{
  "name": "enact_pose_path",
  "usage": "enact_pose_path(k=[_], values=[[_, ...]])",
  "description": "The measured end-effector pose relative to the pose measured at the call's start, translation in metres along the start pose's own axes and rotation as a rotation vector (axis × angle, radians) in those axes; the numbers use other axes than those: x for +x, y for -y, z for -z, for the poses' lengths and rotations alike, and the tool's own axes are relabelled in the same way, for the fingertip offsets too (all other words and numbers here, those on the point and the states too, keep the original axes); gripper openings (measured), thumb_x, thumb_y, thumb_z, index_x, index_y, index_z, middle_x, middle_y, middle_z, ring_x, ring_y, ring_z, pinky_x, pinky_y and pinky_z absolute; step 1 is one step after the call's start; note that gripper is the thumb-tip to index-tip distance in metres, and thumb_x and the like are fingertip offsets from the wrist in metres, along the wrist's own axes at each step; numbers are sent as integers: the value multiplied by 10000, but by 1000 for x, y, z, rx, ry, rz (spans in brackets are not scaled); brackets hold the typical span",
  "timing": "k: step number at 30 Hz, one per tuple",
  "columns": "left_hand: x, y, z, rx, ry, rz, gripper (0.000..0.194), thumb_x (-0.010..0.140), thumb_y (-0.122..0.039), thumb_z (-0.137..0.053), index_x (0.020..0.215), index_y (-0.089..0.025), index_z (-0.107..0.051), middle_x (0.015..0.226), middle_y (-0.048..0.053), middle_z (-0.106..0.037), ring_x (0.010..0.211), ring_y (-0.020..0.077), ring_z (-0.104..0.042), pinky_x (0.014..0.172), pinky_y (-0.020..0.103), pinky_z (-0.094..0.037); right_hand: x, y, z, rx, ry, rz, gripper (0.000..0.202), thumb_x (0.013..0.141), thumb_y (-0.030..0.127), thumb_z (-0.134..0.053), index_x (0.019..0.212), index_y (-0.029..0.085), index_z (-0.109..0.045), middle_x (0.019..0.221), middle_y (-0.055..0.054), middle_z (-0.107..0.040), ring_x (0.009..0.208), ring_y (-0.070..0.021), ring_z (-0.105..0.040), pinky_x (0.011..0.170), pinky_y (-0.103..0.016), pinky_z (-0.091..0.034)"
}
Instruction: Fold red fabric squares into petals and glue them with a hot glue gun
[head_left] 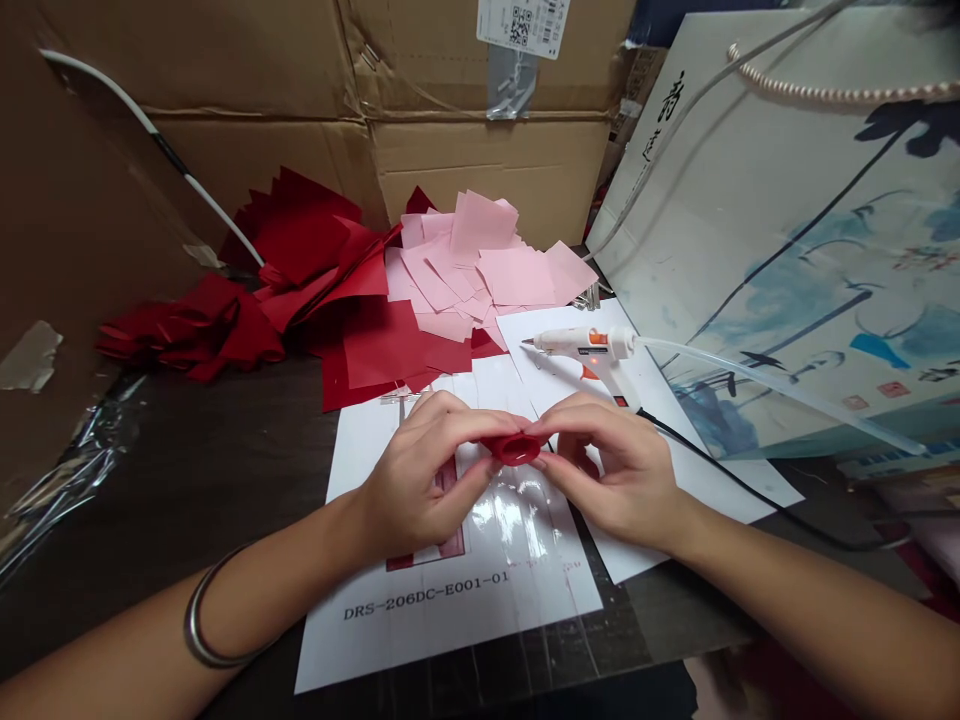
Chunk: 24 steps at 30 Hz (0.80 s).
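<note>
Between my two hands is a small piece of red fabric (517,450), curled into a loop with an opening that faces me. My left hand (427,465) pinches its left side between thumb and fingers. On the opposite side, my right hand (611,465) pinches it the same way. Below the hands lies a printed white sheet (465,600) with a shiny clear covering and the text DRS-206DC-E001-01. A white glue gun (585,343) with an orange trigger rests on another white sheet (712,490) just beyond my right hand, a glue stick (787,390) jutting from its back.
Red squares (382,340) and pink squares (465,260) lie heaped at the back. Folded red pieces (195,325) sit at the left. Cardboard (480,170) walls the back, and a painted paper bag (795,250) leans at the right. The glue gun's black cord (735,475) runs rightward.
</note>
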<state>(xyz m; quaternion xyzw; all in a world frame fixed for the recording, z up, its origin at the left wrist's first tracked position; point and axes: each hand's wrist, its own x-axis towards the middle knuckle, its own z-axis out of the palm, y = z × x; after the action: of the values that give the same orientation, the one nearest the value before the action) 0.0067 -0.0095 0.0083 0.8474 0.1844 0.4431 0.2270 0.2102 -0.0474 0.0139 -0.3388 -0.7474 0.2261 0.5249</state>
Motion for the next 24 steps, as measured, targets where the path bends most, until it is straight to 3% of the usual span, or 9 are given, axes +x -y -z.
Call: enact_pose_path(k=[8,18,24], values=[[6,-2,1,71,8,-69,307,802,-33,-572,1037,-221,-636,1095,55,-730,865,170,-640,767,347,-524,0,0,4,-86,57,69,176,801,66,-624,920,194,-636,811,-45,-681,659,-137,-615,453,-237,-470],[7,-2,2,157,5,-116,271,822,-69,-561,1000,-238,-675,1016,40,-756,779,173,-634,696,345,-508,0,1,6,-91,78,118,227,798,61,-631,986,186,-648,803,-37,-669,578,-105,-548,453,-226,-461],[8,-4,3,156,-60,-104,236,807,-81,-596,967,-236,-673,950,31,-767,732,169,-632,688,357,-508,0,1,5,-96,81,104,248,790,39,-620,982,192,-658,794,-34,-667,599,-111,-558,459,-225,-456]])
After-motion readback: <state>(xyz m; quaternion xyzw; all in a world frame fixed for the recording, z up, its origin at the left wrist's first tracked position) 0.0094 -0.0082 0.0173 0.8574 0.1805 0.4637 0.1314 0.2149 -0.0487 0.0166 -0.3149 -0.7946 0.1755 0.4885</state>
